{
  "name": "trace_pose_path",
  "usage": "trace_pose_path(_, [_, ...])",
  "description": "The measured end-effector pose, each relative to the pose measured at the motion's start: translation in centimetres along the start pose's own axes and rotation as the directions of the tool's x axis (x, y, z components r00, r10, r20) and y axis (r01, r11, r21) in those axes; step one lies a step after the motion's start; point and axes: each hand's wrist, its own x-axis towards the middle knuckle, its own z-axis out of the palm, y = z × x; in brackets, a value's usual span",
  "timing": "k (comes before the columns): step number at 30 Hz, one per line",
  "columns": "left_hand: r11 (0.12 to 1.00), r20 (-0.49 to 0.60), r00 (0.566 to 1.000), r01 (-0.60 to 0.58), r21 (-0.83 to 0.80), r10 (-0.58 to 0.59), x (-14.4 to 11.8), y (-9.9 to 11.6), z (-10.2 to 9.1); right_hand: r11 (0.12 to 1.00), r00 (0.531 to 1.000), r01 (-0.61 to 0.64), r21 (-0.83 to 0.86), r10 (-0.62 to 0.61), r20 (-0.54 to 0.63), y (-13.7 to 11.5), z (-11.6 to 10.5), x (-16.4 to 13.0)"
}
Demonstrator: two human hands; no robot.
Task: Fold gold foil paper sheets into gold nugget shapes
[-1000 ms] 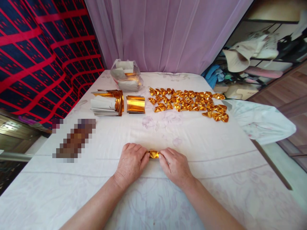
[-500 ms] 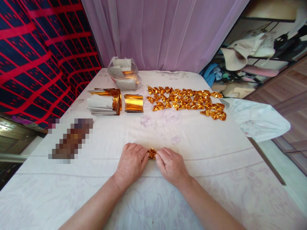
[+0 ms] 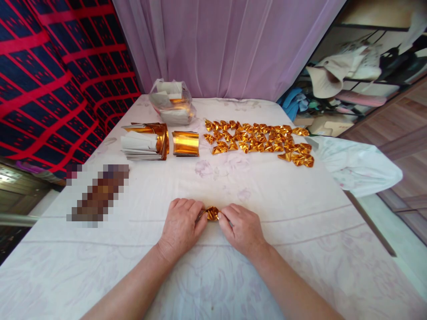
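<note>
Barely shifted, gold foil piece [image 3: 212,214] sits pinched between both grips.

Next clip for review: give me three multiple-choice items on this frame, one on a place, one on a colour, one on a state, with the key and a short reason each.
1. Where do the finished folded gold pieces lie?
A. far side of the bed, right of the foil stacks
B. beside the left forearm
C. inside the plastic bag

2. What colour is the curtain behind the bed?
A. green
B. pale purple
C. black

3. How is the small gold foil piece held?
A. lying untouched
B. pinched between both hands
C. raised high in one hand

Key: 1 A, the pieces spread in rows past the gold foil stack. 2 B, the sheer cloth is lilac. 3 B, the left hand and right hand meet on it low over the white bedsheet.
</note>
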Motion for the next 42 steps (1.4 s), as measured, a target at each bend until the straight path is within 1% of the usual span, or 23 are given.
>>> trace_pose_path(3, [1.000, -0.010, 1.000, -0.026, 0.014, 0.026, 0.0, -0.1, 0.1, 0.998, 1.000, 0.007, -0.070, -0.008, -0.017, 0.0, 0.0, 0.1])
trace_pose_path(6, [0.999, -0.016, 1.000, -0.007, 0.037, 0.008, 0.1, -0.2, 0.1, 0.996, 0.999, 0.007, -0.092, -0.010, -0.036, 0.1, 0.1, 0.1])
trace_pose_path(10, [1.000, -0.018, 1.000, -0.013, 0.022, 0.013, 0.1, -0.3, 0.3, 0.996, 0.999, 0.026, -0.083, -0.030, -0.045, 0.1, 0.3, 0.0])
trace_pose_path(16, [1.000, -0.028, 0.999, -0.021, -0.021, 0.021, 0.1, -0.3, 0.5, 0.998, 0.999, 0.051, -0.036, -0.052, -0.010, 0.1, 0.6, 0.0])
trace_pose_path(24, [0.999, -0.044, 0.999, -0.021, -0.024, 0.020, 0.0, -0.5, 0.5, 1.000, 1.000, 0.014, 0.005, -0.014, 0.010, 0.3, 0.0, 0.0])
trace_pose_path(29, [1.000, -0.049, 0.999, -0.012, 0.002, 0.012, 0.0, -0.6, 0.4, 1.000, 1.000, 0.007, 0.023, -0.007, 0.003, 0.3, -0.3, 0.0])
trace_pose_path(37, [1.000, -0.087, 0.996, -0.030, 0.001, 0.030, 0.0, -0.5, 0.3, 0.997, 1.000, -0.007, -0.071, 0.006, -0.023, 1.0, -0.2, 0.0])
trace_pose_path(42, [0.999, -0.082, 0.995, -0.051, 0.019, 0.052, 0.0, -0.5, 0.3, 0.996, 1.000, -0.018, -0.087, 0.020, 0.020, 1.1, -0.4, -0.2])
